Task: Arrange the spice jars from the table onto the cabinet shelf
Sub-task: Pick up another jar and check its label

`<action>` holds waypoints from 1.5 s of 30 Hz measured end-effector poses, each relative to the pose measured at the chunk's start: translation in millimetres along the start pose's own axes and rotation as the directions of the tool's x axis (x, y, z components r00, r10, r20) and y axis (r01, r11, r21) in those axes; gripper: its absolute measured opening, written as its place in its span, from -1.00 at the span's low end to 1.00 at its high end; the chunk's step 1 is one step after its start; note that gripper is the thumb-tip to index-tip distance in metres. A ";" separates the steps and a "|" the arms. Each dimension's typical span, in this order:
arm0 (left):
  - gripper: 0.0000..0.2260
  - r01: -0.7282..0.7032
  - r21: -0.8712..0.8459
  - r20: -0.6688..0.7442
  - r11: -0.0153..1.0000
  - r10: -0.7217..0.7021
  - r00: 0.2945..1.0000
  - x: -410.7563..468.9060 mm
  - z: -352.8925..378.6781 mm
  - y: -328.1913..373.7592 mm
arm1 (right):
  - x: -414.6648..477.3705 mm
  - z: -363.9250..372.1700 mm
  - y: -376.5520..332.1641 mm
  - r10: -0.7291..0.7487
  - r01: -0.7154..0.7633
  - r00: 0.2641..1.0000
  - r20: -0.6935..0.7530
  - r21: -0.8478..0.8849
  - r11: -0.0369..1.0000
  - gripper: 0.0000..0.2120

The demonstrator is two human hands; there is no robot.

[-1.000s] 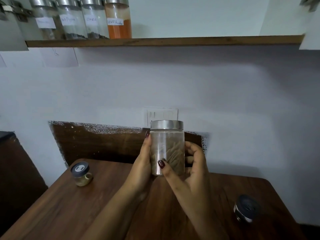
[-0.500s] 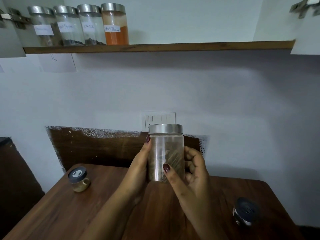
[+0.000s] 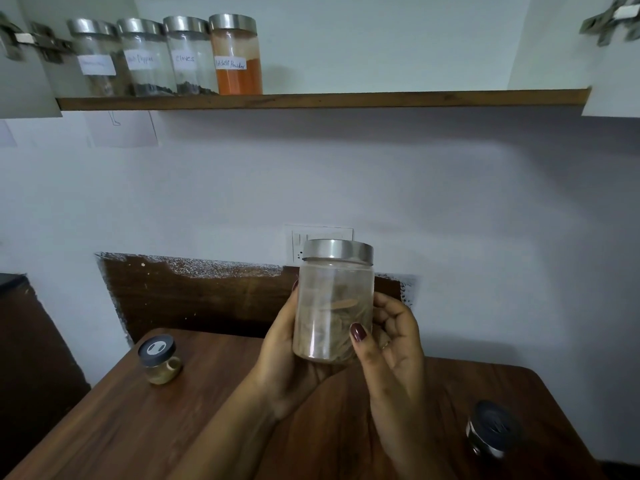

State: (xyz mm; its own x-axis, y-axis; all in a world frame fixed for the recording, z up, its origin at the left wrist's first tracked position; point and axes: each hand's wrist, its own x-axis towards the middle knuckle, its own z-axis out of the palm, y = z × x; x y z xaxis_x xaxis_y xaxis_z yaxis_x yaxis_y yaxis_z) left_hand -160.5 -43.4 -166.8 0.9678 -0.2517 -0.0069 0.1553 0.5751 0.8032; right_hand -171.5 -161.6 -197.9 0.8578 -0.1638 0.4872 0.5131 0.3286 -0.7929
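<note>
Holding a clear jar (image 3: pixel 334 306) in both hands, upright, lifted off the desk (image 3: pixel 138 427) beneath it. Steel lid (image 3: pixel 337 252) is on. Contents brownish, stick- or leaf-like; too blurred to name.

Left hand (image 3: pixel 287 344): palm against the clear jar's left wall, fingers wrapped behind it, one fingertip showing at the left edge. Right hand (image 3: pixel 391 344): thumb pressed low on the front of the glass, fingers curled round the right side. Both hands grip the glass; neither is spread.

Below and well left of the clear jar: small jar (image 3: pixel 159 363), dark lid, pale yellowish contents, standing on the desk. Below and well right of the clear jar: second small jar (image 3: pixel 491 431), dark lid, blurred, also on the desk.

Just behind the clear jar's lid: white switch plate (image 3: pixel 311 233) on the wall, partly covered by it.

High above the clear jar: wooden shelf (image 3: pixel 346 100). Up and left of the clear jar, standing on that shelf in a row: three labelled jars (image 3: pixel 145 58) with steel lids and dark contents at the bottom, then an orange-powder jar (image 3: pixel 237 57), the one closest to the clear jar. The four stand touching or nearly so.
</note>
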 end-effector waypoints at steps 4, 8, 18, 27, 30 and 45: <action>-0.42 -0.014 -0.041 0.037 0.999 0.015 0.999 -1.0 1.9 -0.1 | -0.7 -2.7 -0.9 -0.063 0.059 0.997 -0.033 -0.113 0.992 -0.58; -0.47 -0.060 -0.001 -0.023 0.998 0.060 0.998 -0.2 1.0 -1.1 | -1.9 -4.8 -2.7 -0.141 0.126 0.989 -0.031 -0.299 0.946 -0.53; -0.63 -0.146 0.224 -0.044 0.964 0.160 0.986 -7.2 3.8 4.8 | -5.3 -3.7 -10.6 -0.146 0.133 0.989 -0.014 -0.333 0.933 -0.30; -0.56 -0.159 0.253 -0.082 0.954 0.185 0.979 -8.7 -2.0 7.4 | -5.7 -4.2 -4.9 -0.030 0.023 0.999 -0.034 -0.197 0.980 -0.26; -0.63 -0.155 0.243 -0.084 0.958 0.179 0.980 -8.7 -4.7 7.8 | -5.7 -4.0 -7.5 0.012 -0.013 1.000 -0.011 -0.063 0.998 -0.29; -0.57 -0.174 0.230 -0.087 0.957 0.198 0.976 -7.0 0.0 0.3 | -9.4 -0.6 -1.3 0.033 -0.034 0.999 -0.021 -0.079 0.996 -0.53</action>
State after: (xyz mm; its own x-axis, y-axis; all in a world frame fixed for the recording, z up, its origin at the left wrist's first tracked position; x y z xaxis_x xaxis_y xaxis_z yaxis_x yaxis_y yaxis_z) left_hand -167.2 -41.4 -166.5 0.9928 -0.0640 0.1009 -0.0654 0.4154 0.9073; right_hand -180.2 -161.0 -201.7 0.8746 -0.1724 0.4531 0.4841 0.2594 -0.8357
